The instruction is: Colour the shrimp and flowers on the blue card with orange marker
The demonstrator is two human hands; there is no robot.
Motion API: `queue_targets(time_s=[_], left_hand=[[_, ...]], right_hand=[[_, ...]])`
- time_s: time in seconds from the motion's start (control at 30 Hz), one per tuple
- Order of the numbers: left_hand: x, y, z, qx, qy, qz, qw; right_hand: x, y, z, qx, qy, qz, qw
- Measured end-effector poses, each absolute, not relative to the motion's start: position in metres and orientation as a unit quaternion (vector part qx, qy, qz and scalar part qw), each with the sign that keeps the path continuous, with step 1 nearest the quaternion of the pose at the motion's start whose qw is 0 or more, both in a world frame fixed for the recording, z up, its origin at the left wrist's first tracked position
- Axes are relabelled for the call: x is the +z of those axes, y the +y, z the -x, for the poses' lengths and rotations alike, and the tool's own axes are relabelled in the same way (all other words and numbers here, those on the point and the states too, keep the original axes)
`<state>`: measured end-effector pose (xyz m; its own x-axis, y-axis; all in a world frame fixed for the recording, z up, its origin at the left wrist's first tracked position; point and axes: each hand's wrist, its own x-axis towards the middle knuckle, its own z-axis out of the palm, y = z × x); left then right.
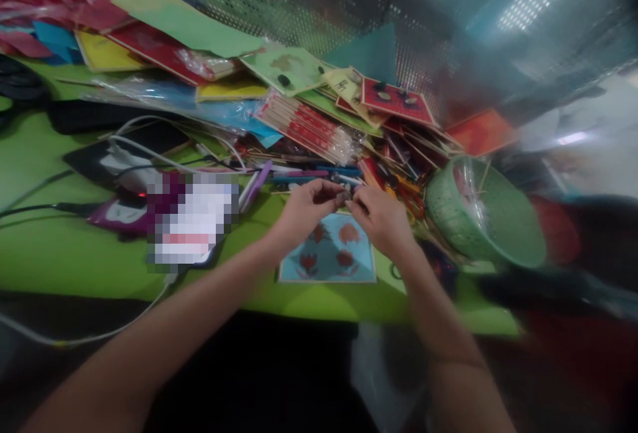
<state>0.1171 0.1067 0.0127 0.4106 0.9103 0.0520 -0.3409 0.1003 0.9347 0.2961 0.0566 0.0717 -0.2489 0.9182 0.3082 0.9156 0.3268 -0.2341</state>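
Note:
My left hand (pixel 310 212) is closed in a pinch, its fingertips meeting those of my right hand (pixel 385 219). Between them is a small greyish thing (pixel 343 199), too small and blurred to name. The right hand's fingers are curled in as well. Just under both hands lies a light blue card (pixel 326 270) with reddish-brown flower shapes on it; its upper part is partly hidden by the hands. Behind the fingertips, pens and markers (pixel 314 173) lie in a loose row.
A phone (pixel 194 220) with a blurred screen and a purple power bank (pixel 119 217) with cables lie at left. At right stands a green basket (pixel 448 214). Coloured cards, a red card (pixel 396 102) and packed wooden sticks (pixel 304 124) pile up along the back of the green table (pixel 239 287).

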Motion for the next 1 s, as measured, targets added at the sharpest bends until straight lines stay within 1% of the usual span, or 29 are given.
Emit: queue_targets(time_s=[0.13, 0.23, 0.3, 0.4, 0.5, 0.6, 0.8, 1.0], left_hand=[[0.012, 0.105, -0.117, 0.461, 0.301, -0.509, 0.661], [0.011, 0.103, -0.118, 0.450, 0.309, -0.518, 0.659], [0.010, 0.103, -0.119, 0.443, 0.300, -0.515, 0.670], [0.008, 0.102, -0.121, 0.435, 0.279, -0.504, 0.692], [0.006, 0.102, -0.123, 0.427, 0.263, -0.482, 0.719], [0.006, 0.103, -0.123, 0.430, 0.260, -0.473, 0.724], [0.005, 0.102, -0.121, 0.448, 0.278, -0.503, 0.685], [0.012, 0.098, -0.125, 0.468, 0.255, -0.506, 0.679]], right_hand=[[0.061, 0.059, -0.294, -0.031, -0.795, 0.571, 0.203], [0.059, 0.058, -0.293, -0.025, -0.790, 0.564, 0.239], [0.059, 0.056, -0.292, 0.020, -0.776, 0.567, 0.276], [0.060, 0.052, -0.293, 0.123, -0.727, 0.592, 0.325], [0.060, 0.050, -0.295, 0.190, -0.687, 0.605, 0.355], [0.060, 0.049, -0.297, 0.213, -0.689, 0.598, 0.350], [0.061, 0.047, -0.298, 0.169, -0.725, 0.600, 0.294], [0.057, 0.049, -0.300, 0.199, -0.719, 0.609, 0.270]])
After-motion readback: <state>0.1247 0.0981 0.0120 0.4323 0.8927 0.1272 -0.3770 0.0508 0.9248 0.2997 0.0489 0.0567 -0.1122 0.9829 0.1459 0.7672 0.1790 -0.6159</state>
